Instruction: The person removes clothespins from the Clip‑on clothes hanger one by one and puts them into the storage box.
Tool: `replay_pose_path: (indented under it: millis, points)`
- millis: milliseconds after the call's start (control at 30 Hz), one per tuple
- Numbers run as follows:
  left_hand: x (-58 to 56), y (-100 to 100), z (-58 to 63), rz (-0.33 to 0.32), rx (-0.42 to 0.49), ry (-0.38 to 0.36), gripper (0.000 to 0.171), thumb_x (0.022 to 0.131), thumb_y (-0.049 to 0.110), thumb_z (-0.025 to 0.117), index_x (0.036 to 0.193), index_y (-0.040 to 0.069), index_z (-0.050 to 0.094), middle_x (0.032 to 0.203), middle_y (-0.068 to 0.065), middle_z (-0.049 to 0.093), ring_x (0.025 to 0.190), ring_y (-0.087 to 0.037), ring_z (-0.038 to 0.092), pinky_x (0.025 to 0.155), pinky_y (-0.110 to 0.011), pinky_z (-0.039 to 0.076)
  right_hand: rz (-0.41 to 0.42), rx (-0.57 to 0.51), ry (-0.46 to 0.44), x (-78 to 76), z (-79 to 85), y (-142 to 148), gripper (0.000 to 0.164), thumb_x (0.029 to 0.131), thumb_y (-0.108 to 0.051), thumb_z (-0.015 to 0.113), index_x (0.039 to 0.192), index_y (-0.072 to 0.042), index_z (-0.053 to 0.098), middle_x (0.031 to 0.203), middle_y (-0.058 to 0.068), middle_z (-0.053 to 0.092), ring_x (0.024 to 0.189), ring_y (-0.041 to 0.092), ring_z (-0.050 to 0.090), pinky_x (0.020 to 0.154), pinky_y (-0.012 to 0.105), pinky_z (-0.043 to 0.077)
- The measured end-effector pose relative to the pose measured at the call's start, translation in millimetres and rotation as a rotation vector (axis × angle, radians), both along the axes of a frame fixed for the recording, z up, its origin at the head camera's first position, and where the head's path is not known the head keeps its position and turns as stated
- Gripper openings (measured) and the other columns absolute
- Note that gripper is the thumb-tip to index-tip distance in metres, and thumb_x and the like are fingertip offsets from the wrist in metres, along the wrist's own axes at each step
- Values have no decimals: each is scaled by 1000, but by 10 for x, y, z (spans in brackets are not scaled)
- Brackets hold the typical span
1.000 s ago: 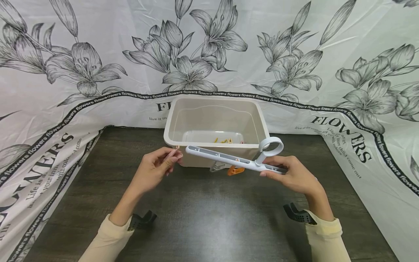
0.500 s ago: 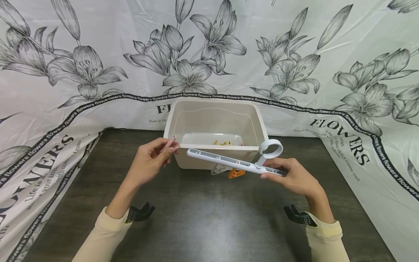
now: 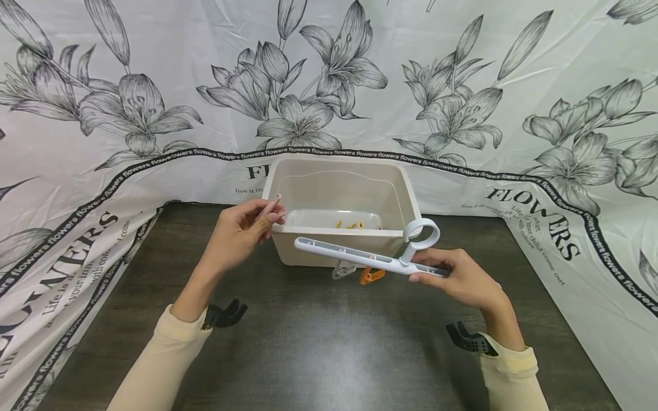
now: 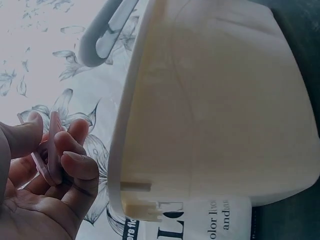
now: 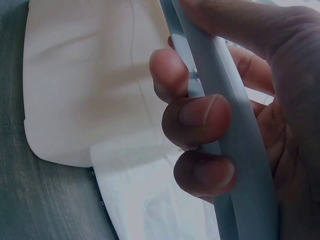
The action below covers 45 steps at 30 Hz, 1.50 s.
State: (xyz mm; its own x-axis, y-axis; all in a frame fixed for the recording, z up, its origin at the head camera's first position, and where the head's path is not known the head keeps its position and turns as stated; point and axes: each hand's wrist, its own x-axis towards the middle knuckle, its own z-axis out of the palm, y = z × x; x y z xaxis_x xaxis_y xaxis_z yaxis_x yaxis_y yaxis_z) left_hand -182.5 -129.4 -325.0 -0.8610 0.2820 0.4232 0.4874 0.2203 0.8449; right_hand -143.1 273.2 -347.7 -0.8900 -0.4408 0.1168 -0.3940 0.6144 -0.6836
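Note:
My left hand point(image 3: 237, 233) pinches a pink clothespin point(image 3: 268, 209) between thumb and fingers, beside the left end of the bin's front rim. In the left wrist view the pink clothespin point(image 4: 55, 150) shows two legs, partly covered by the fingers. A pale grey-white hanger bar point(image 3: 354, 255) with a ring on top is held slanting in front of the bin. My right hand point(image 3: 462, 279) grips its right end, fingers curled round it in the right wrist view. Below the bar hang a grey clip point(image 3: 343, 270) and an orange clip point(image 3: 372, 276).
A beige plastic bin point(image 3: 339, 188) stands at the back of the dark wooden table point(image 3: 329, 342). Several small yellow pieces point(image 3: 354, 225) lie on its floor. Flower-printed cloth point(image 3: 462, 114) hangs behind and along both sides.
My left hand has risen with the pink clothespin, from below the bin's front rim to above it. The hanger's left end has dipped slightly, while my right hand keeps its grip.

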Motion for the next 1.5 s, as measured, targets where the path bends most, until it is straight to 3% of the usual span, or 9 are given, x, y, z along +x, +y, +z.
replay_pose_path:
  millis: [367,633,900,1133,1333,1500]
  points:
    - [-85,81,191,45,-112,9,20,95,12,55,108,0,64,93,-16,69,65,-34,56,51,-24,45,25,-19,-13,-11,-11,-13,22,81,-22,74,103,-20,67,85,-4,70,70,10,59,61,25,48]
    - [-419,50,5,109,-240,52,18,91,28,62,105,19,68,89,0,69,65,-19,59,50,-26,40,9,-4,-8,-49,-95,22,22,81,-23,74,102,-22,67,84,-5,69,70,10,58,61,25,48]
    - [-561,84,26,112,-359,114,28,89,33,64,110,16,68,78,1,67,62,-14,54,53,-28,40,1,20,4,-144,-268,133,24,80,-28,75,102,-29,66,86,-11,68,72,9,58,63,24,47]
    - [-660,134,75,97,-452,140,28,89,27,66,110,10,69,94,-3,71,70,-14,56,60,-30,43,-4,23,-3,-54,-106,37,22,81,-23,74,101,-23,67,84,-7,69,71,9,58,63,24,47]
    - [-722,166,126,85,-519,146,25,89,26,65,108,10,69,92,-3,70,70,-16,54,63,-32,42,-10,28,-23,2,-2,4,21,82,-24,74,101,-22,67,85,-7,69,73,9,59,65,25,48]
    - [-726,172,138,82,-572,69,33,91,31,62,118,11,63,107,-6,66,86,-19,59,73,-37,46,-8,23,-30,-10,-27,17,21,81,-26,74,102,-24,67,85,-7,69,73,9,59,65,25,48]
